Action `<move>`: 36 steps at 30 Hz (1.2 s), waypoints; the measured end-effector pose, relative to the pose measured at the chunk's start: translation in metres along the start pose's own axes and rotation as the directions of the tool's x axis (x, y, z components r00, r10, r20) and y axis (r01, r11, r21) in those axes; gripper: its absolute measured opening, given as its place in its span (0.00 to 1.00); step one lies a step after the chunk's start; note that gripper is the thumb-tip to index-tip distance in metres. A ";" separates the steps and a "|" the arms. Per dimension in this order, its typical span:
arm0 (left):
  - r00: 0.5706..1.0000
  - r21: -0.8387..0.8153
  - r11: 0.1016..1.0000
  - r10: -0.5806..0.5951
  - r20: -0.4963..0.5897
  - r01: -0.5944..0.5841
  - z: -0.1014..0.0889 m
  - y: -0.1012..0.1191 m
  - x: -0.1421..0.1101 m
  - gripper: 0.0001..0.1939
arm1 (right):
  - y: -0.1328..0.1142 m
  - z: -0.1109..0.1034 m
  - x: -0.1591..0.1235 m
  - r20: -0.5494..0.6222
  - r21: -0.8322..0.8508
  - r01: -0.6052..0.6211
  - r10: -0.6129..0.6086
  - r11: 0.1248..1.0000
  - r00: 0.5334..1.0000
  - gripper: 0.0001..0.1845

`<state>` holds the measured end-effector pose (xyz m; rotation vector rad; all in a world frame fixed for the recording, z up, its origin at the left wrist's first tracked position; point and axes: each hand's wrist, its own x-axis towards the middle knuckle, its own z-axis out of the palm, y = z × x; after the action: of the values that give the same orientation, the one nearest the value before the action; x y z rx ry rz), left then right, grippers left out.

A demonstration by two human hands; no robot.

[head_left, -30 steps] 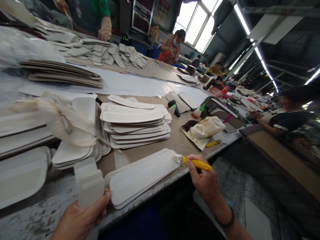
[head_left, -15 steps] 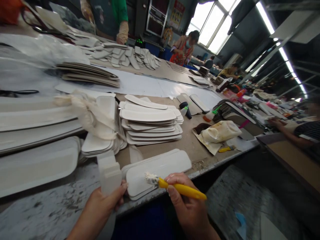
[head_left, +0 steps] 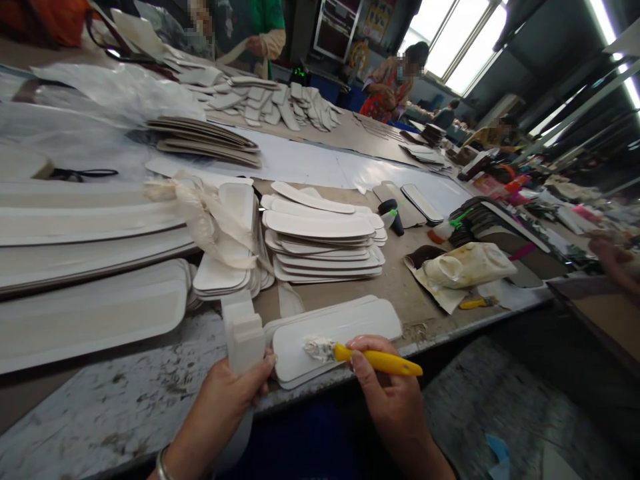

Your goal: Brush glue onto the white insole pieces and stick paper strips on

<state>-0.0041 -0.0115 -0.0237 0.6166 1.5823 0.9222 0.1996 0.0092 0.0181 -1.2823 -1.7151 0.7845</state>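
Observation:
My right hand (head_left: 387,380) is closed around the yellow handle of a paintbrush (head_left: 385,361). The white-smeared bristles lie on a long, round-cornered white panel (head_left: 357,325), the upper one of a few overlapping at the table edge. In my left hand (head_left: 233,393) is a bundle of white strips (head_left: 247,339), gripped between thumb and fingers and partly hanging below the table edge. The left thumb tip is beside the panel's left end; whether it touches cannot be made out.
Behind the panel stands a stack of white panels (head_left: 320,227), with longer panels (head_left: 90,320) at left. To the right lie a stained plastic container (head_left: 467,265), a second yellow brush (head_left: 475,303) and a bottle with green nozzle (head_left: 447,229). Co-workers stand across the table.
The view has turned slightly left, so everything sits further right. The brush handle is more level, its bristles still on the panel. A co-worker opposite now holds up a strip.

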 end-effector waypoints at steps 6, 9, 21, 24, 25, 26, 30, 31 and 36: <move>1.000 0.081 0.997 0.015 -0.026 -0.013 0.001 0.012 -0.005 0.20 | -0.009 0.013 -0.003 0.032 0.112 0.015 -0.019 0.994 0.999 0.05; 0.999 0.084 0.996 -0.017 -0.031 0.020 0.000 0.011 -0.006 0.22 | 0.000 0.010 -0.002 0.028 0.045 0.057 -0.058 0.997 0.998 0.06; 0.995 0.177 0.984 -0.008 -0.101 0.025 -0.005 -0.018 0.005 0.23 | 0.043 -0.070 0.018 -0.109 -0.521 0.202 -0.299 0.829 0.948 0.06; 0.990 0.132 0.988 -0.060 -0.128 0.077 -0.001 -0.009 0.001 0.20 | 0.046 -0.082 0.019 -0.107 -0.565 0.207 -0.319 0.799 0.942 0.05; 0.990 0.103 0.992 -0.060 -0.129 0.074 0.001 -0.006 -0.001 0.19 | 0.046 -0.084 0.020 -0.105 -0.573 0.213 -0.329 0.791 0.938 0.05; 0.990 0.075 0.995 -0.053 -0.130 0.063 0.002 -0.004 -0.002 0.19 | 0.046 -0.087 0.020 -0.102 -0.579 0.223 -0.341 0.784 0.935 0.05; 0.989 0.063 0.995 -0.064 -0.131 0.073 0.001 -0.002 0.000 0.22 | 0.044 -0.091 0.021 -0.081 -0.589 0.274 -0.392 0.761 0.916 0.05; 0.990 0.089 0.993 -0.066 -0.122 0.077 -0.001 -0.003 0.001 0.22 | 0.044 -0.092 0.021 -0.072 -0.590 0.284 -0.399 0.756 0.914 0.05; 0.990 0.199 0.979 -0.024 -0.139 0.052 -0.003 -0.010 0.004 0.23 | 0.047 -0.091 0.020 -0.010 -0.589 0.344 -0.432 0.731 0.902 0.07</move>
<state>-0.0068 -0.0147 -0.0339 0.6746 1.8200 0.7938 0.2982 0.0418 0.0249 -1.2425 -2.0850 -0.1046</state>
